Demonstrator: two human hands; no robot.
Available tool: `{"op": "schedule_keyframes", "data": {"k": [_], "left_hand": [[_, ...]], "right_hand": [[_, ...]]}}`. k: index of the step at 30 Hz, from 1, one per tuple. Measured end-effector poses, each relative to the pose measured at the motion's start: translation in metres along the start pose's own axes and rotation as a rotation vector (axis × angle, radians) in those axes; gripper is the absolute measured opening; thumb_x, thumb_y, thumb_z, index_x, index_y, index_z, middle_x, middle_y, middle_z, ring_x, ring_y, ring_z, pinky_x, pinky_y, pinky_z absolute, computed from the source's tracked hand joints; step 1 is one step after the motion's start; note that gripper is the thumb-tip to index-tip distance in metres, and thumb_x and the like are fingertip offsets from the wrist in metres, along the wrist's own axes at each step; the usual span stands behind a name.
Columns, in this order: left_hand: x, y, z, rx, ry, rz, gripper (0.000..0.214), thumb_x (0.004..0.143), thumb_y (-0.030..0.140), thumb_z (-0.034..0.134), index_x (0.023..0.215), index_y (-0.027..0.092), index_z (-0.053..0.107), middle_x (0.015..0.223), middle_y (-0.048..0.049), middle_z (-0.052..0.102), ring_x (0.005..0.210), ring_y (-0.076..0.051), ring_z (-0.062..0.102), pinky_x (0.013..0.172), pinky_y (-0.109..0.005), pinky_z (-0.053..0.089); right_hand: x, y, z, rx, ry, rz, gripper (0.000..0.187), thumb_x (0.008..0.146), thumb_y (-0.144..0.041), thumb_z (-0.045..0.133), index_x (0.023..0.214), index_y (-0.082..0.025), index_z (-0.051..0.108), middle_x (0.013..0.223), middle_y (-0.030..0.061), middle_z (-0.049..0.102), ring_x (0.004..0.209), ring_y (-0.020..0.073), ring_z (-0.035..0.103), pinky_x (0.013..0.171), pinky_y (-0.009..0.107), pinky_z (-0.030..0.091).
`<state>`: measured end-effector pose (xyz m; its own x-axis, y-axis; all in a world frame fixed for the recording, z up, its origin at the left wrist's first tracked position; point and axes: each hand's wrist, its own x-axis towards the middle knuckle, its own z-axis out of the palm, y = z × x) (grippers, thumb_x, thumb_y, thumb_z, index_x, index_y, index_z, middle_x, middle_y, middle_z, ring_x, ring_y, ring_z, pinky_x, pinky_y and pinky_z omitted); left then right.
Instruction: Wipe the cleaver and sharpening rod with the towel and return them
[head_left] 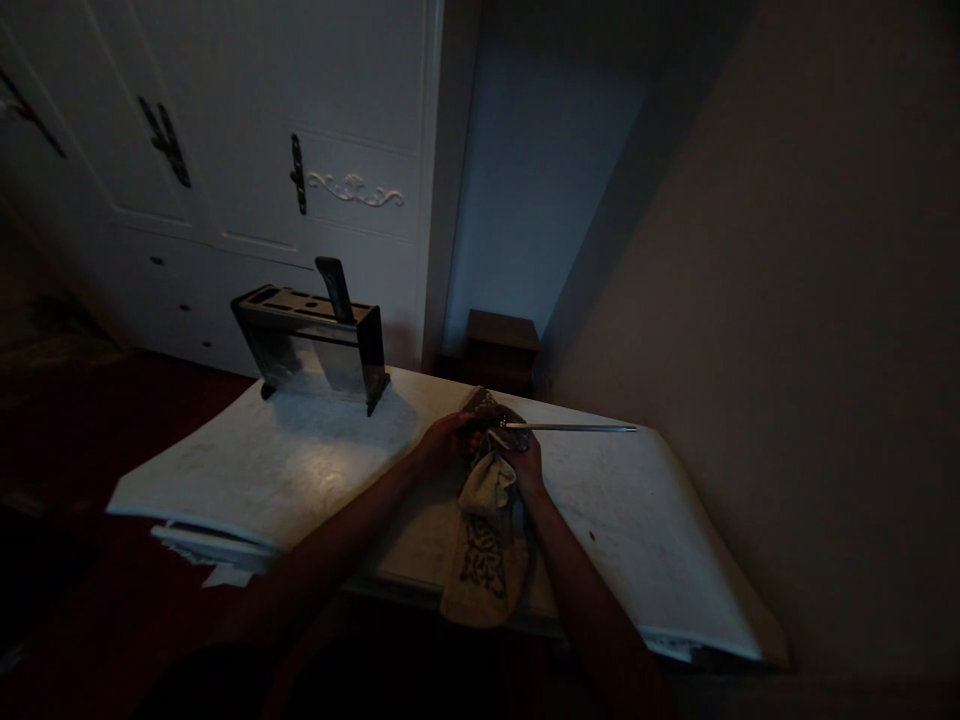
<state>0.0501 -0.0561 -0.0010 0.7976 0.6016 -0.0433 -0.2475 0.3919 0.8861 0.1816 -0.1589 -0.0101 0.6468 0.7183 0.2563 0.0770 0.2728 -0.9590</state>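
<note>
A thin metal rod, which looks like a sharpening steel (581,428), points right just above the white table. Its handle end is hidden by a bunched beige cloth (491,490) with dark patterning, which hangs down over the table's near edge. My left hand (444,442) is closed at the handle end, on the cloth's left side; its fingers are dim. From the right, my right hand (529,465) grips the cloth around the base of the rod. To the left stands a knife block (311,350) with a black-handled knife (335,290) in its right end.
The white table (630,520) has a worn, lifted covering at its near edge. Behind it are a white wardrobe (360,100) and a small dark box-like piece (502,335). A wall (787,300) runs close on the right. The room is dim.
</note>
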Motion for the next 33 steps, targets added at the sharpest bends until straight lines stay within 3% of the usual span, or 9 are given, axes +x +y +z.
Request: {"op": "schedule_keyframes", "data": {"k": [6,15,18,24,29,33], "left_hand": [[0.002,-0.001,-0.004,-0.243,0.047,-0.017,0.02,0.078,0.034,0.062,0.089,0.018,0.063,0.075,-0.0051,0.065,0.065,-0.015,0.058,0.064,-0.029,0.048],[0.003,0.013,-0.006,-0.342,0.235,0.072,0.013,0.083,0.025,0.056,0.077,0.017,0.063,0.071,-0.0037,0.064,0.059,-0.011,0.056,0.053,-0.024,0.048],[0.003,0.014,-0.005,-0.375,0.194,0.089,0.008,0.078,0.024,0.064,0.077,0.016,0.062,0.07,-0.0019,0.063,0.059,-0.011,0.058,0.05,-0.021,0.047],[-0.001,0.009,0.0,-0.245,0.078,0.079,0.037,0.058,0.034,0.085,0.074,0.015,0.057,0.067,0.0002,0.063,0.06,-0.014,0.062,0.05,-0.023,0.048],[-0.001,0.002,0.001,-0.178,0.051,0.107,0.04,0.056,0.027,0.088,0.087,0.013,0.067,0.074,-0.0008,0.067,0.061,-0.011,0.061,0.055,-0.021,0.047],[0.0,0.0,-0.001,-0.191,0.03,0.136,0.04,0.058,0.025,0.087,0.092,0.014,0.07,0.082,-0.0033,0.069,0.066,-0.012,0.063,0.058,-0.022,0.048]], "right_hand": [[0.002,0.003,-0.003,0.01,0.01,0.016,0.044,0.049,-0.033,0.086,0.089,-0.022,0.072,0.088,0.0036,0.076,0.08,0.0215,0.07,0.078,0.037,0.058],[0.001,-0.007,0.001,0.061,0.022,0.014,0.043,0.054,-0.037,0.083,0.092,-0.022,0.071,0.095,0.0056,0.076,0.088,0.0257,0.071,0.084,0.041,0.057],[0.0,-0.006,0.001,0.069,0.02,0.042,0.042,0.057,-0.038,0.081,0.094,-0.021,0.071,0.098,0.0059,0.076,0.091,0.0261,0.07,0.087,0.042,0.055],[0.0,0.0,0.0,0.217,0.121,0.123,0.038,0.057,-0.036,0.081,0.09,-0.021,0.071,0.091,0.001,0.075,0.088,0.0234,0.069,0.087,0.039,0.053],[0.002,0.004,-0.001,0.41,0.143,0.236,0.037,0.063,-0.04,0.077,0.093,-0.02,0.07,0.089,0.0007,0.075,0.082,0.0224,0.069,0.082,0.038,0.054],[0.004,0.009,-0.005,0.441,0.136,0.211,0.031,0.069,-0.038,0.073,0.094,-0.02,0.069,0.089,-0.0004,0.075,0.083,0.0196,0.069,0.084,0.035,0.053]]}}
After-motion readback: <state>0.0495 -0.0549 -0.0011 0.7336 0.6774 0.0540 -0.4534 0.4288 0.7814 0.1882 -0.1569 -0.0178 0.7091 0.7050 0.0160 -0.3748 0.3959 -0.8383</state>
